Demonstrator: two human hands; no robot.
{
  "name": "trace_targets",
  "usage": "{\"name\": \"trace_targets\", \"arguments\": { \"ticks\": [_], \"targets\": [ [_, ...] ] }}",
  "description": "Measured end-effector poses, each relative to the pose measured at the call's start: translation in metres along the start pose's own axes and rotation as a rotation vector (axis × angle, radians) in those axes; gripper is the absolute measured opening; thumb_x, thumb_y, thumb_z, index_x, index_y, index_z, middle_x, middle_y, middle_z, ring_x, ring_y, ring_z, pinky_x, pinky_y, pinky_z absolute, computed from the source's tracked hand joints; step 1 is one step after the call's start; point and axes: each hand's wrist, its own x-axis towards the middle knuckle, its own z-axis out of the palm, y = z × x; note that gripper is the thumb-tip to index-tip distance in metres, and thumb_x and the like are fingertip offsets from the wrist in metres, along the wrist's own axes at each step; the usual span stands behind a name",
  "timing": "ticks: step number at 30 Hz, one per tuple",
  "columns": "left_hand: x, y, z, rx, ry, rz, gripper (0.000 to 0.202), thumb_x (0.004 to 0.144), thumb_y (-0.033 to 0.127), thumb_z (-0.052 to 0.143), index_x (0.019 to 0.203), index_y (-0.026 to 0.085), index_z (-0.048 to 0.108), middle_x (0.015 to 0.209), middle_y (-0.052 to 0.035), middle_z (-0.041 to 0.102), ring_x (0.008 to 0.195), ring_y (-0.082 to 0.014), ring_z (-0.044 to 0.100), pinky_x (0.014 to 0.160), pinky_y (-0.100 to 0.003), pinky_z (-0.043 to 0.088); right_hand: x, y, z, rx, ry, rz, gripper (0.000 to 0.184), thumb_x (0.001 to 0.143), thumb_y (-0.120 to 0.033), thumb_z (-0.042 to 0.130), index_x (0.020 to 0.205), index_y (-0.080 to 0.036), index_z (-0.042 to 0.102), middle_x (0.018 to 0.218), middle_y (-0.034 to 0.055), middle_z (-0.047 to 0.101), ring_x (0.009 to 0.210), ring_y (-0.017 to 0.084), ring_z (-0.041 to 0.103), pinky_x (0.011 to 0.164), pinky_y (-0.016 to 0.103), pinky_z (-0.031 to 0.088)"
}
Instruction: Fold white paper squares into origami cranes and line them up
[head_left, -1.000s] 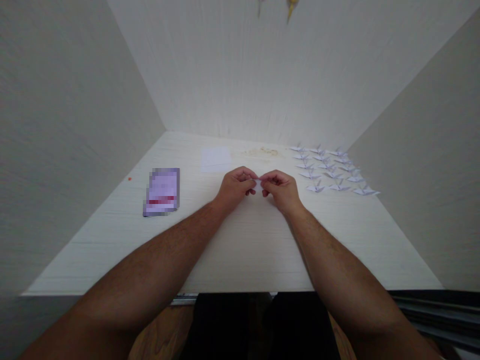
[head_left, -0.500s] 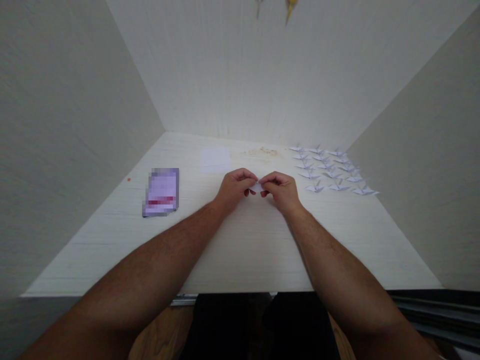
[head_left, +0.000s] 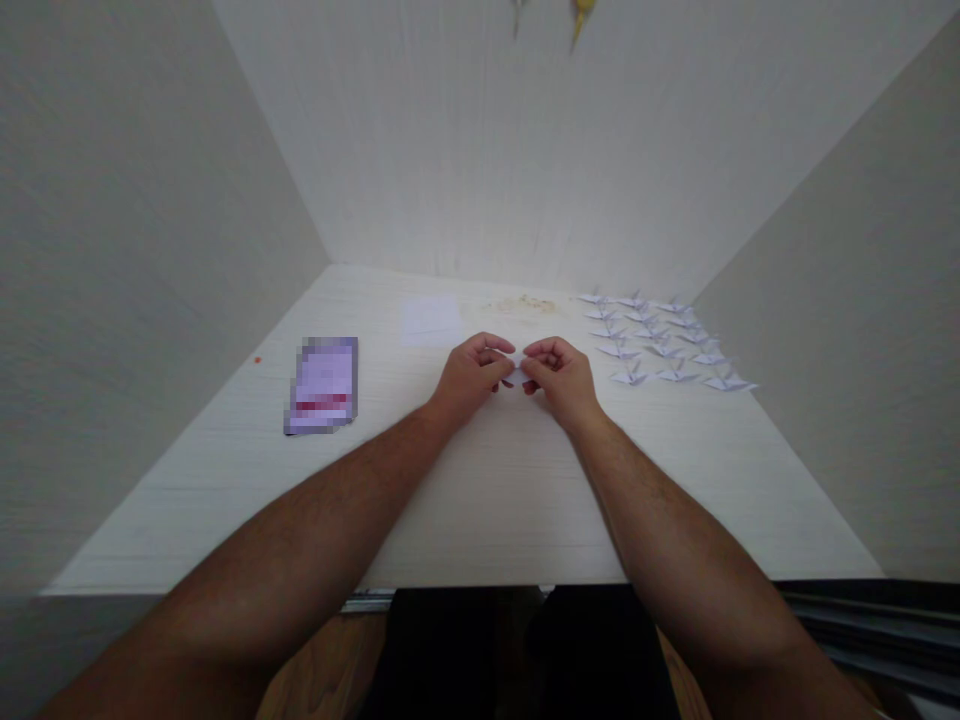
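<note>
Between my two hands is a small piece of folded white paper (head_left: pixel 517 376), mostly covered by the fingers. My left hand (head_left: pixel 474 374) pinches its left side with thumb and fingers. From the other side my right hand (head_left: pixel 559 374) pinches it the same way, the fingertips of both hands almost meeting. The exact shape of the fold is hidden. To the right of my right hand stand several white paper cranes (head_left: pixel 649 335), set out in rows.
White paper sheets (head_left: pixel 431 320) lie behind my left hand. A blurred purple object (head_left: pixel 324 385) rests at the left of the white table (head_left: pixel 495 500). Walls enclose the back and both sides. A small orange spot (head_left: pixel 258 360) marks the left edge.
The index fingers of both hands have lifted and spread a little from the paper, while the thumbs still pinch it. The cranes and the purple object stay put.
</note>
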Motion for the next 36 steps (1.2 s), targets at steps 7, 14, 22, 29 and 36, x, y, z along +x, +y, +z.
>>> {"name": "trace_targets", "arguments": {
  "ticks": [7,14,22,29,36],
  "targets": [
    [0.0007,-0.003,-0.0012,0.051,0.049,0.034,0.024,0.067,0.023,0.073,0.088,0.018,0.064,0.068,0.0025,0.065,0.047,-0.0065,0.05,0.047,-0.021,0.04,0.0009,0.0008,0.0003,-0.082,0.007,0.094,0.018,0.067,-0.033,0.073,0.069,-0.018,0.063,0.055,-0.0033,0.06,0.044,0.009,0.055,0.043,0.022,0.043],
    [0.0014,-0.0042,-0.0019,0.059,0.049,0.026,0.025,0.065,0.022,0.074,0.088,0.017,0.064,0.069,0.0015,0.066,0.049,-0.0073,0.052,0.049,-0.022,0.041,0.001,-0.0001,0.0,-0.105,0.003,0.093,0.018,0.066,-0.033,0.073,0.068,-0.018,0.062,0.054,-0.003,0.06,0.044,0.01,0.055,0.043,0.022,0.041],
    [0.0017,-0.0035,-0.0016,0.062,0.057,0.013,0.026,0.064,0.022,0.074,0.088,0.018,0.064,0.066,0.0018,0.066,0.05,-0.0086,0.053,0.051,-0.023,0.043,0.0019,0.0024,-0.0008,-0.116,-0.01,0.063,0.018,0.067,-0.033,0.072,0.068,-0.018,0.062,0.052,-0.0033,0.059,0.043,0.01,0.054,0.043,0.021,0.039],
    [0.001,-0.0037,-0.0015,0.053,0.06,0.021,0.027,0.064,0.022,0.074,0.089,0.018,0.064,0.067,0.0021,0.066,0.052,-0.0085,0.053,0.052,-0.023,0.043,0.0012,0.0011,-0.0008,-0.142,-0.011,0.063,0.017,0.067,-0.033,0.071,0.07,-0.018,0.063,0.052,-0.0031,0.06,0.044,0.01,0.055,0.044,0.022,0.039],
    [0.0006,-0.0015,-0.0011,0.068,0.063,0.004,0.027,0.064,0.021,0.073,0.088,0.018,0.064,0.064,0.0023,0.065,0.051,-0.0087,0.053,0.053,-0.023,0.043,0.0012,0.0032,-0.0021,-0.154,-0.02,0.05,0.018,0.069,-0.034,0.07,0.071,-0.018,0.062,0.053,-0.0031,0.06,0.045,0.01,0.055,0.044,0.022,0.039]
  ]
}}
